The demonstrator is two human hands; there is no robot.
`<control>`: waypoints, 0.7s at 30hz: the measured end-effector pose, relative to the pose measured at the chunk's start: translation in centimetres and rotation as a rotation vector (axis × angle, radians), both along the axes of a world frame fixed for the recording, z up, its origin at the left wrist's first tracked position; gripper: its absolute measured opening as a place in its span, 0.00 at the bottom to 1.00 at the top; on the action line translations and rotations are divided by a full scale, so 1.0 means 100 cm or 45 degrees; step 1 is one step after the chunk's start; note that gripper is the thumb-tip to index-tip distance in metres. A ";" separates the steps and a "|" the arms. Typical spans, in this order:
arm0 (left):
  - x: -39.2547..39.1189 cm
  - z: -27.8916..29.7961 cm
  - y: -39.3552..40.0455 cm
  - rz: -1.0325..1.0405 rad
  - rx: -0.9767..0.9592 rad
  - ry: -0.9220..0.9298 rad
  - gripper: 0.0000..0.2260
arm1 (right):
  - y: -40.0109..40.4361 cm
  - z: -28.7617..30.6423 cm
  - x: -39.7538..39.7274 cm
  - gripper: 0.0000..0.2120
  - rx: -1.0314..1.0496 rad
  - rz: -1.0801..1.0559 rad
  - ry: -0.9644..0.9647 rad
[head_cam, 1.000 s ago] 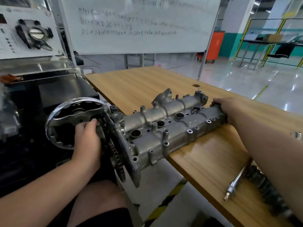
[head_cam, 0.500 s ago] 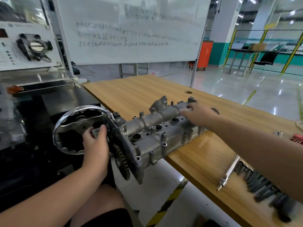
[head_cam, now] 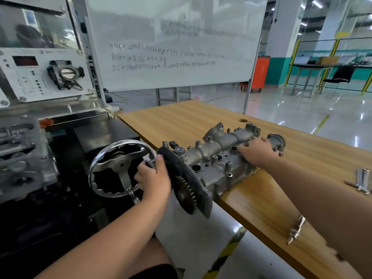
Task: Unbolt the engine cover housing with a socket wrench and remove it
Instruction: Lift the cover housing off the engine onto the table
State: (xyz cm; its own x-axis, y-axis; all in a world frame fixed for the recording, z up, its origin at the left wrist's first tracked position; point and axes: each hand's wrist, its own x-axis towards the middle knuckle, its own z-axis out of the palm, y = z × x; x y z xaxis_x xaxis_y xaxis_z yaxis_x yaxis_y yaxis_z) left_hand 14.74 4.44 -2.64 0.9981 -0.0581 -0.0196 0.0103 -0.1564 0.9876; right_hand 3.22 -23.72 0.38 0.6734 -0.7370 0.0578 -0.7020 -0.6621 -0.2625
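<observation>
Housing (head_cam: 219, 160) looks already off the engine, lying diagonally on the counter (head_cam: 201, 117) w/ its gear-plate end hanging past the near-left edge. Bolt holes on top look empty as far as visible, so unbolting is prob done; what's left seems just setting/positioning it fully on the counter. Socket wrench: a chrome tool (head_cam: 296, 228) at 4 o'clock from the housing may be it, can't confirm.

Left hand (head_cam: 155, 178) at 9 o'clock of the housing, fingers curled round the plate end, thumb up on its edge. Right hand (head_cam: 259, 152) at 2 o'clock end, resting on top, fingers fairly straight & slightly spread, pressing down, not pinching. Housing sits between both hands, touching both.

Round cap part (head_cam: 276, 140) just beyond right hand. Chrome handwheel (head_cam: 118, 168) behind left hand, not held as far as I can tell.
</observation>
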 end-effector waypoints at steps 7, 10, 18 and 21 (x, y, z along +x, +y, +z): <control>0.011 0.004 -0.030 -0.081 0.022 0.078 0.28 | -0.025 0.002 0.006 0.21 -0.049 -0.025 0.002; 0.013 0.003 -0.037 -0.060 0.011 0.062 0.28 | -0.030 0.002 0.008 0.21 -0.055 -0.026 -0.024; 0.021 0.002 -0.048 -0.040 0.036 0.031 0.28 | -0.039 0.004 0.015 0.23 -0.057 -0.009 -0.019; 0.024 0.002 -0.049 -0.043 0.036 0.026 0.28 | -0.040 0.004 0.017 0.23 -0.056 -0.001 -0.010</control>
State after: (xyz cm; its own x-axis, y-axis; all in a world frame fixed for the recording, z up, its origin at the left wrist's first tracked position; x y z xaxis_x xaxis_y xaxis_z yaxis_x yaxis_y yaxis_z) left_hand 17.19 -0.50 -2.40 0.9950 -0.0909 -0.0421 0.0247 -0.1851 0.9824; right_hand 4.93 -27.70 0.81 0.6725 -0.7339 0.0955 -0.7003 -0.6728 -0.2386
